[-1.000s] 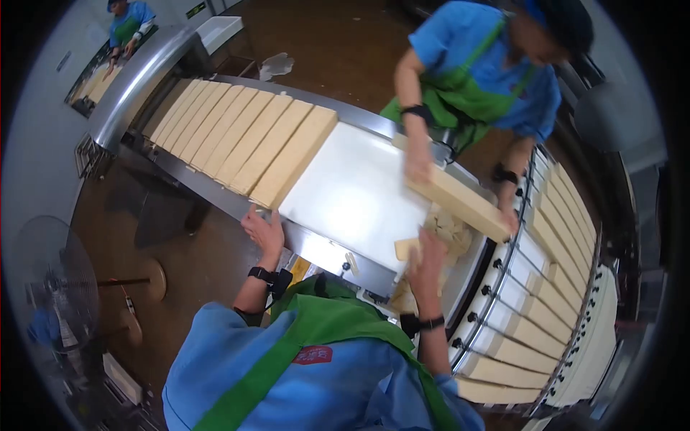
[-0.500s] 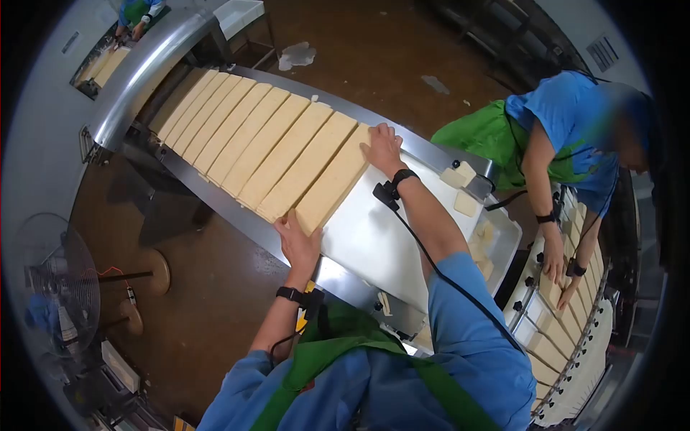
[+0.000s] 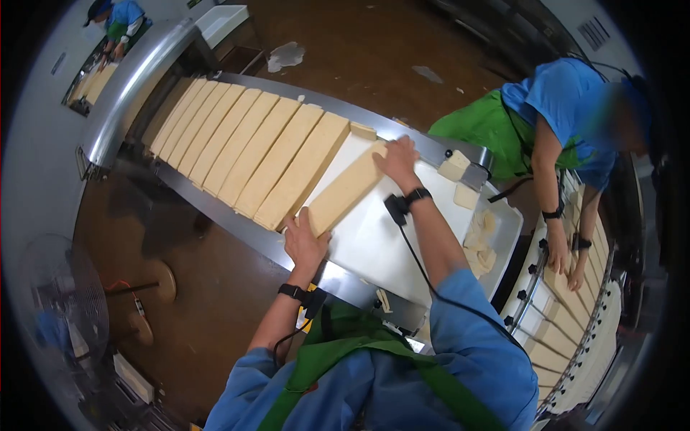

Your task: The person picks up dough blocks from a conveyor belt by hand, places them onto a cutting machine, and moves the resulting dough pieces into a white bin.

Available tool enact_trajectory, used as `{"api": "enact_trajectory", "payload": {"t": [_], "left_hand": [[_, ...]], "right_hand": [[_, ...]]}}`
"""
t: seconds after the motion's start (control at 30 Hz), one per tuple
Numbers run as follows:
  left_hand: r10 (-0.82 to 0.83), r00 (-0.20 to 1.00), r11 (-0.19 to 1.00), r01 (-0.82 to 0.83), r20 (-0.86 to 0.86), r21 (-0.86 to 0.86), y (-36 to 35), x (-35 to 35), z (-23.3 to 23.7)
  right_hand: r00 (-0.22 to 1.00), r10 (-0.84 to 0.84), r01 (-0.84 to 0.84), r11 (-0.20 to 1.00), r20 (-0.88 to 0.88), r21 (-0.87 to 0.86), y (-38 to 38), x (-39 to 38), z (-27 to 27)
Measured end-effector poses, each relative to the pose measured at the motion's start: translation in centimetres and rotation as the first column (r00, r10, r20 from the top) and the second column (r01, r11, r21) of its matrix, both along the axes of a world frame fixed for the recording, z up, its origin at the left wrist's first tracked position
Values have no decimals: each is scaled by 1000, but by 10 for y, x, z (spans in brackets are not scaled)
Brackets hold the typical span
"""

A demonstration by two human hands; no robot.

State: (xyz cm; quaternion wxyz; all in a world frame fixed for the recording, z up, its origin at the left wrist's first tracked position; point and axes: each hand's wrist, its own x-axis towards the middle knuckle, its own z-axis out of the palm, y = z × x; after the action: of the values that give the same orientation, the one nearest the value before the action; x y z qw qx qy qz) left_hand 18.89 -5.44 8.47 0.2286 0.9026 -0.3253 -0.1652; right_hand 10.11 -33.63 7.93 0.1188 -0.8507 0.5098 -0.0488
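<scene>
A long, pale slab of dough (image 3: 346,189) lies at a slant across the white board (image 3: 392,223), apart from the row of like slabs (image 3: 248,154) on the conveyor. My left hand (image 3: 305,241) grips its near end, fingers over the edge. At the far end, my right hand (image 3: 399,161) is closed round the slab. A short offcut of dough (image 3: 363,131) sits beside the row's last slab, near the metal rail.
At right, a co-worker in a green apron (image 3: 471,129) handles slabs on another conveyor (image 3: 550,337). Dough scraps lie in a white tray (image 3: 514,219) past the board. A curved metal hood (image 3: 133,93) spans the far end; a fan (image 3: 61,302) stands at left.
Both hands have drawn the end slab to the right, away from the row, opening a gap. The short offcut now shows at the far edge.
</scene>
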Motion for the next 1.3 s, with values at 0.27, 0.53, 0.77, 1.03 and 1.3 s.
{"api": "enact_trajectory", "payload": {"t": [0.27,0.53,0.77,1.03,1.3], "left_hand": [[-577,811,812,582,-92,36,-21,-17,38],[-567,822,822,569,56,-28,-13,-45,21],[-603,771,696,635,207,-335,-14,-143,37],[-767,560,452,818,313,-355,-98,-342,100],[-864,354,341,935,358,-100,-149,-444,155]], "right_hand": [[858,-417,462,881,299,-98,76,-189,-2],[805,-465,511,859,368,-33,144,-199,10],[571,-538,730,679,620,-83,198,-291,62],[440,-515,896,304,736,-323,178,-518,105],[313,-736,929,368,600,-34,121,-643,71]]}}
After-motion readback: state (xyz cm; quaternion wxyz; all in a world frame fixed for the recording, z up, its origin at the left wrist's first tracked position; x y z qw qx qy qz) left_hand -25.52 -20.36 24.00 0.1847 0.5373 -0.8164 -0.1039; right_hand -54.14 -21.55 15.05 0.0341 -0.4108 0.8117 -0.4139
